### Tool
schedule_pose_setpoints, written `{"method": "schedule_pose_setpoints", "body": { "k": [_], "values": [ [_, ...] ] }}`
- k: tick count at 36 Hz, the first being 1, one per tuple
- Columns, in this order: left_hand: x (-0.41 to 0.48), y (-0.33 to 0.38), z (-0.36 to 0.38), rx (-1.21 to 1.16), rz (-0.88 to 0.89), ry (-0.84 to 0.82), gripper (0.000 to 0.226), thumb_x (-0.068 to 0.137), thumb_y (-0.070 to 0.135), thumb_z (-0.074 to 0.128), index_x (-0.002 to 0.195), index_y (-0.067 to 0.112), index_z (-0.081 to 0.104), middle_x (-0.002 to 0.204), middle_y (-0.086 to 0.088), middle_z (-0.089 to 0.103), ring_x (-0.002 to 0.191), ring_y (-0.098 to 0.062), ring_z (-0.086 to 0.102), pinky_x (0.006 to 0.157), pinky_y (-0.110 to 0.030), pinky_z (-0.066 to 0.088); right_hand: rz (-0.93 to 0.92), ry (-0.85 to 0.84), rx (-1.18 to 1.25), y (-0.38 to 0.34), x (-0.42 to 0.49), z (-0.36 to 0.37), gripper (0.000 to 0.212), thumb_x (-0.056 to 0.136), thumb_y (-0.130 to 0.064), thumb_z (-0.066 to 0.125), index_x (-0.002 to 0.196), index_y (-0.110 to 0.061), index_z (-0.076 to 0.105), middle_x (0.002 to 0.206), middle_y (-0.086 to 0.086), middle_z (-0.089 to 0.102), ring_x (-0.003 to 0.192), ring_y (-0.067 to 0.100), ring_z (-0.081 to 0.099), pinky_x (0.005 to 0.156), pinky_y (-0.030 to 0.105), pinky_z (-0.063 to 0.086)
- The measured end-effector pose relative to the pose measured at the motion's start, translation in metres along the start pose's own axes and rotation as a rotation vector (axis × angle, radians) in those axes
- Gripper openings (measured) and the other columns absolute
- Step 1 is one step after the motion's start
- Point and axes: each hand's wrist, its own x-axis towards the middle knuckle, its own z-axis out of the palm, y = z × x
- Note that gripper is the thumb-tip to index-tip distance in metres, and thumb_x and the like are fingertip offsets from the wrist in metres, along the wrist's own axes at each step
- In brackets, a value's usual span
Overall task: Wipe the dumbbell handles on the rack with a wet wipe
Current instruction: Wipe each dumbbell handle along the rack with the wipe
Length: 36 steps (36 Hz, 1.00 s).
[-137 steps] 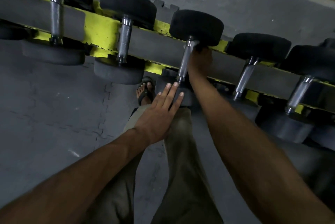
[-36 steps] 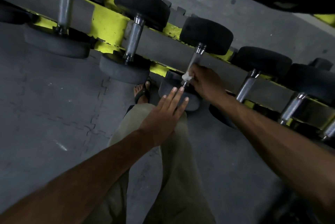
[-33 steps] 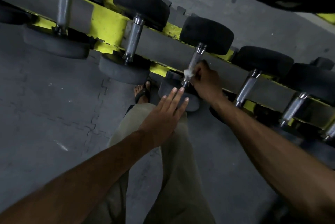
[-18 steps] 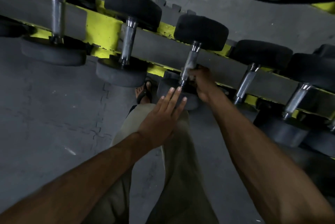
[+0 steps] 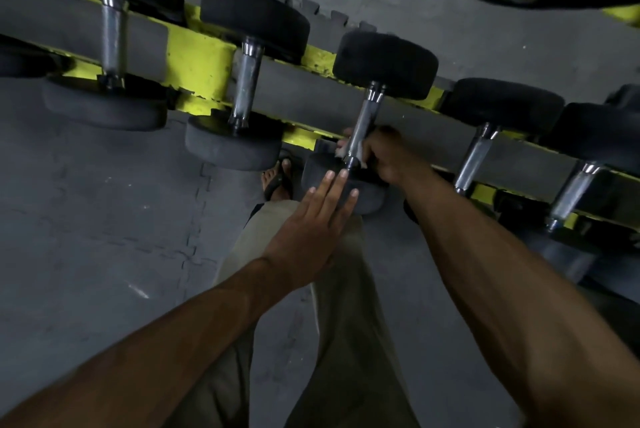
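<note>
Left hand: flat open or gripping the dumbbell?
Flat open. The left hand has straight fingers resting on the dumbbell's near head, not curled around anything.

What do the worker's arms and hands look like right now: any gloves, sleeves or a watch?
Both forearms are bare: no sleeves, gloves, watch or bands show. The left hand has short, pale nails on its fingers. The right hand shows no rings from this angle. Lower down, light khaki trousers and a dark sandal.

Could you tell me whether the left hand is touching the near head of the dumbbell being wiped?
Touching. In the head view the left hand lies flat, its fingertips overlapping the dumbbell's near head with no visible gap.
</note>
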Motion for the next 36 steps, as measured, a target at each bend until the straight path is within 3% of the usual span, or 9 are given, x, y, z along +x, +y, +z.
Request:
{"method": "schedule_pose_setpoints", "body": {
  "k": [2,3,6,10,16,23,28,33,36],
  "values": [
    [0.000,-0.001,0.000,-0.004,0.006,-0.016,0.115,0.088,0.046,0.068,0.165,0.001,-0.005,0.168,-0.032,-0.016,0.158,-0.048,-0.005,0.127,-0.056,0.020,-0.069,0.030,-0.060,-0.014,0.002,-0.005,0.041,0.092,0.020,0.037,0.129,0.015,0.055,0.096,0.013,0.063,0.074,0.002,0.070,0.065,0.010,0.049],
    [0.000,-0.001,-0.001,-0.005,0.009,-0.012,0.115,0.087,0.045,0.069,0.165,0.001,-0.004,0.168,-0.032,-0.014,0.158,-0.048,-0.004,0.127,-0.056,0.021,-0.125,0.062,-0.061,-0.020,0.003,-0.009,0.038,0.095,0.017,0.039,0.131,0.019,0.053,0.100,0.019,0.063,0.078,0.005,0.068,0.063,0.005,0.045],
    [0.000,-0.003,0.000,0.007,0.015,-0.011,0.115,0.088,0.045,0.069,0.165,0.002,-0.005,0.169,-0.031,-0.014,0.158,-0.047,-0.005,0.128,-0.056,0.020,-0.236,0.159,-0.096,-0.020,0.014,-0.010,0.042,0.088,-0.001,0.048,0.126,0.011,0.062,0.118,0.025,0.064,0.097,0.026,0.061,0.073,0.009,0.047],
    [0.000,-0.001,0.000,0.020,0.012,-0.029,0.109,0.093,0.046,0.059,0.164,0.001,-0.012,0.167,-0.033,-0.021,0.158,-0.048,-0.011,0.128,-0.056,0.015,-0.196,0.326,0.089,-0.004,0.003,0.007,0.020,0.086,-0.017,0.054,0.096,-0.008,0.069,0.087,0.006,0.072,0.074,0.015,0.069,0.067,0.033,0.057],
    [0.000,0.000,-0.004,0.014,0.008,-0.055,0.105,0.099,0.045,0.054,0.162,0.002,-0.019,0.164,-0.032,-0.027,0.157,-0.048,-0.016,0.130,-0.055,0.010,-0.516,0.727,-0.260,0.011,-0.015,-0.007,0.015,0.090,-0.004,0.057,0.105,-0.002,0.060,0.096,-0.002,0.060,0.081,0.004,0.051,0.066,0.008,0.034],
    [-0.001,-0.002,0.002,0.001,0.003,0.003,0.100,0.096,0.040,0.053,0.164,0.002,-0.011,0.167,-0.032,-0.020,0.158,-0.047,-0.009,0.128,-0.054,0.013,-0.588,0.664,-0.422,0.003,-0.015,-0.003,0.016,0.089,-0.007,0.056,0.099,-0.007,0.068,0.101,0.008,0.068,0.090,0.016,0.059,0.073,0.021,0.038],
    [0.000,-0.001,0.003,-0.009,0.006,-0.007,0.100,0.099,0.039,0.053,0.163,0.003,-0.015,0.167,-0.031,-0.023,0.158,-0.047,-0.013,0.129,-0.054,0.011,-0.366,0.403,0.081,0.002,-0.026,0.000,0.017,0.074,-0.007,0.055,0.087,-0.011,0.065,0.087,0.013,0.069,0.081,0.037,0.069,0.066,0.053,0.059],
    [0.000,-0.003,0.005,-0.001,0.012,0.001,0.108,0.095,0.042,0.060,0.163,0.003,-0.014,0.167,-0.031,-0.022,0.158,-0.047,-0.010,0.129,-0.055,0.014,-0.373,0.340,0.149,-0.008,-0.034,0.000,0.016,0.087,-0.024,0.056,0.100,-0.024,0.066,0.101,0.003,0.071,0.093,0.025,0.070,0.078,0.048,0.061],
    [0.000,-0.003,0.005,-0.009,0.009,0.003,0.106,0.096,0.040,0.059,0.163,0.003,-0.014,0.167,-0.031,-0.022,0.158,-0.047,-0.011,0.129,-0.055,0.016,-0.542,0.352,-0.174,-0.011,-0.035,-0.002,0.018,0.099,-0.027,0.050,0.112,-0.020,0.061,0.106,0.000,0.066,0.090,-0.002,0.063,0.076,0.019,0.052]
  ]
}}
